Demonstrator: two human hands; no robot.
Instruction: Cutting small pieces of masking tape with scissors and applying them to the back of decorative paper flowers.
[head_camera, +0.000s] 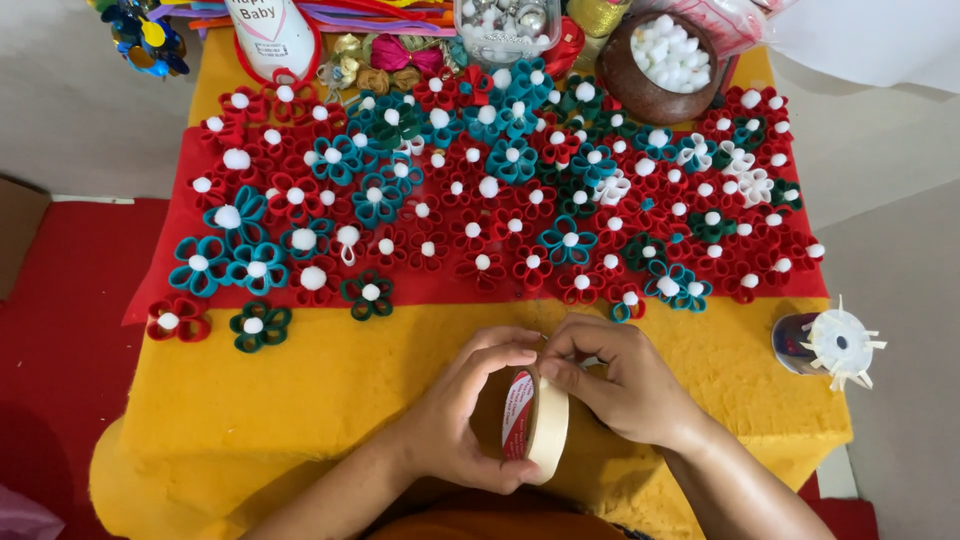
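Both hands meet low at the centre, over the near edge of the table. The left hand (462, 425) curls round a cream roll of paper masking tape with a red-and-white printed core (535, 428), fingers wrapped beneath and thumb arched over the top, so the roll stands on edge, upright, its open core facing left. The right hand (618, 380) comes in from the other side, thumb and forefinger pinched together at the roll's top rim, where a loose tape end would sit, though the end itself is too small to make out. That split makes sense: one hand steadies, the other picks. Both wrists are bent inward, forearms rising from the bottom of the view and converging on the roll.

The roll hovers just above a mustard-yellow felt cloth (300, 390) that covers the table, with bare yellow around the hands for working room. Beyond it lies a red felt sheet (165, 180), crowded with red, teal and dark green looped-petal felt flowers with white pompom centres (480, 200), laid flat side by side, a few spilling onto the yellow at the left.

At the right edge lies a small jar with a white spiked plastic cap (835, 347), well apart from the hands. At the far end stands a brown round bowl of white pompoms (660, 65), and a clear plastic box of silvery beads (505, 25) stands beside it.
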